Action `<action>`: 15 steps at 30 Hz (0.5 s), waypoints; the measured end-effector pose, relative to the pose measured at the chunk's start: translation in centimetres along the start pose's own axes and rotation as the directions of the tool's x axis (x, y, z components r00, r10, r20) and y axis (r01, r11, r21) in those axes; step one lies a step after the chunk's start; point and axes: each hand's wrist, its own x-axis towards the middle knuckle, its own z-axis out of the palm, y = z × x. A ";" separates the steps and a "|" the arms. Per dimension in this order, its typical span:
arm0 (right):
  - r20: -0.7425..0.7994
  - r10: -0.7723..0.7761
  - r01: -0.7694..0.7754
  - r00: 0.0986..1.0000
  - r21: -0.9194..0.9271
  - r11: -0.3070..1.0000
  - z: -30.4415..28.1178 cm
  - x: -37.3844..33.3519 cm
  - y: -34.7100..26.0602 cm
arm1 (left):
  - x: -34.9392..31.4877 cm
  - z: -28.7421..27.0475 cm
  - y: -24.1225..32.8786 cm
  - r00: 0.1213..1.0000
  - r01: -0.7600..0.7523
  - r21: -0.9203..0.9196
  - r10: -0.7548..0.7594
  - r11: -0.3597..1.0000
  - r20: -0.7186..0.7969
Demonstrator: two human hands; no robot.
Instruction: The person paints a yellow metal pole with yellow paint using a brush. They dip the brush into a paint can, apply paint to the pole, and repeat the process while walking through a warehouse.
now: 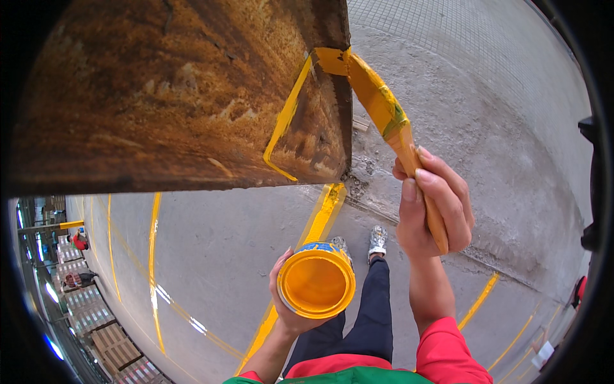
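My right hand [438, 198] is closed round the wooden handle of a paintbrush [391, 118], whose bristles are coated in yellow paint. The brush tip touches the edge of a rusty brown metal plate [192, 96] at a yellow painted patch [330, 61]. From that patch a thin yellow line [288, 115] runs down the plate and bends toward its lower edge. Lower down, my left hand [288, 301] grips a round paint can [316, 281] from its left side. The can is without a lid, and yellow paint shows inside; drips mark its blue outer wall.
A wide yellow stripe [323, 214] crosses the grey floor [217, 249] beneath the plate, with more yellow lines to both sides. My shoes [378, 240] stand near it. Rough concrete [441, 102] lies at the right. Stacked pallets [115, 345] and people are far left.
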 end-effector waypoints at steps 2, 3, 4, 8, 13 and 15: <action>0.007 -0.028 0.027 1.000 0.063 0.998 0.0 0.0 -0.1 | -0.1 0.0 -0.1 1.000 0.001 -0.013 -0.002 1.000 -0.005; 0.047 -0.025 0.022 0.999 0.063 0.998 0.0 0.0 0.0 | -0.1 0.0 -0.1 1.000 0.007 -0.012 -0.007 1.000 -0.006; 0.084 -0.047 0.042 0.995 0.064 0.997 0.1 0.1 0.1 | -0.2 0.0 -0.1 1.000 0.012 -0.011 -0.012 1.000 -0.007; 0.088 -0.027 0.025 0.996 0.019 1.000 0.3 0.3 0.5 | -0.3 0.1 -0.2 1.000 0.004 0.002 -0.004 1.000 -0.005; -0.002 0.009 -0.009 1.000 -0.022 1.000 0.0 0.0 -0.3 | -0.4 0.2 -0.3 1.000 0.009 -0.036 -0.010 0.999 -0.006; -0.019 -0.016 0.017 1.000 0.044 0.999 0.2 -0.2 -0.8 | -0.3 0.2 0.0 1.000 0.006 -0.023 -0.006 1.000 -0.007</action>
